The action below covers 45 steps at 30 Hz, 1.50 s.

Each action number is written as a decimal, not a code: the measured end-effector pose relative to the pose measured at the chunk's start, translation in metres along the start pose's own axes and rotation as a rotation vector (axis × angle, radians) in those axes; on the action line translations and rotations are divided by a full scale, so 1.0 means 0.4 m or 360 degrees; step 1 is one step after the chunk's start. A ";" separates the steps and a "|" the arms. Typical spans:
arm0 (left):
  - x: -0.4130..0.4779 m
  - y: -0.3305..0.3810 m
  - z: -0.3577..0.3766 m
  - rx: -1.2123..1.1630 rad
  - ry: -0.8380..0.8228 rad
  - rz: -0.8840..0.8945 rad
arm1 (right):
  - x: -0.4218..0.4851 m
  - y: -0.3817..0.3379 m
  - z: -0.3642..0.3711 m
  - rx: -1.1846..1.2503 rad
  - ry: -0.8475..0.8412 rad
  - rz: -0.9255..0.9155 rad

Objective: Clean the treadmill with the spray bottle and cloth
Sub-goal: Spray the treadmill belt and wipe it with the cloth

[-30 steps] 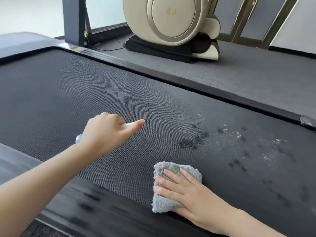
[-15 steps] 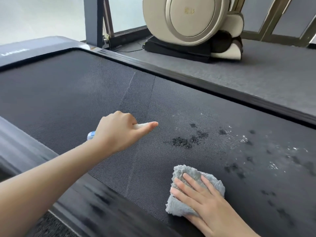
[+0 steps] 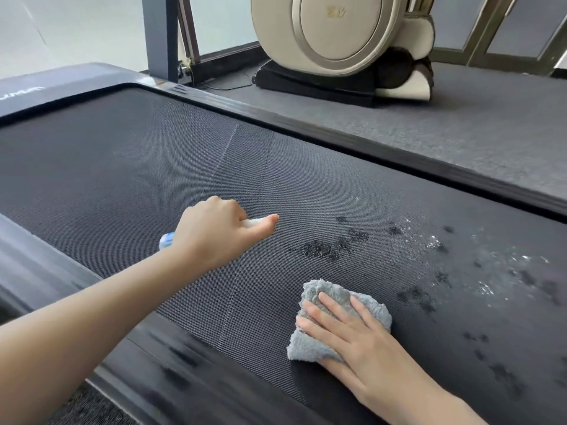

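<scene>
A beige rounded machine (image 3: 337, 38) with a gold-coloured ring and a small logo on its side stands on a black base (image 3: 316, 87). Under and in front of the machine lies grey carpeted floor (image 3: 460, 133). A thin black cable (image 3: 227, 88) runs over the floor to the left of the machine's base. Behind the machine, to its right, stand bronze-coloured frames (image 3: 486, 29) holding dim glass panes; to its left is a pale pane (image 3: 227, 23).

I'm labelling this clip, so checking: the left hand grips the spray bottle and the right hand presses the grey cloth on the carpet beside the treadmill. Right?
Not quite. The head view shows the right hand pressing the grey cloth on the treadmill belt itself, not beside the machine. The left hand does grip the spray bottle.
</scene>
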<state>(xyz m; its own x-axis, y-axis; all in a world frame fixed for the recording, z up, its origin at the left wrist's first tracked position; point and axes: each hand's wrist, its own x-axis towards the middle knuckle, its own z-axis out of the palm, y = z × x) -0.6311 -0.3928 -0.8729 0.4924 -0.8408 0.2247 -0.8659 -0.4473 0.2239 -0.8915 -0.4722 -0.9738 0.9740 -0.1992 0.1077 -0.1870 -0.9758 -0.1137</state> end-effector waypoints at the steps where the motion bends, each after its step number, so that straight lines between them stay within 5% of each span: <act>1: -0.001 0.000 0.000 0.0018 0.0003 0.0009 | 0.006 0.000 -0.002 0.0014 -0.0035 0.0021; 22: -0.053 -0.003 -0.013 0.0082 0.0040 -0.0022 | 0.070 0.001 -0.020 0.0251 -0.0215 0.0206; 45: 0.274 0.075 0.022 0.0108 0.0263 -0.0034 | 0.067 0.013 0.021 0.0102 0.0118 0.0137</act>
<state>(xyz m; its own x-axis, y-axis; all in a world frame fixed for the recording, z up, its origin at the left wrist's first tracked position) -0.6036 -0.5011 -0.8498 0.5137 -0.7718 0.3747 -0.8563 -0.4888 0.1671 -0.8655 -0.4817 -0.9797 0.9421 -0.2907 0.1674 -0.2588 -0.9474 -0.1885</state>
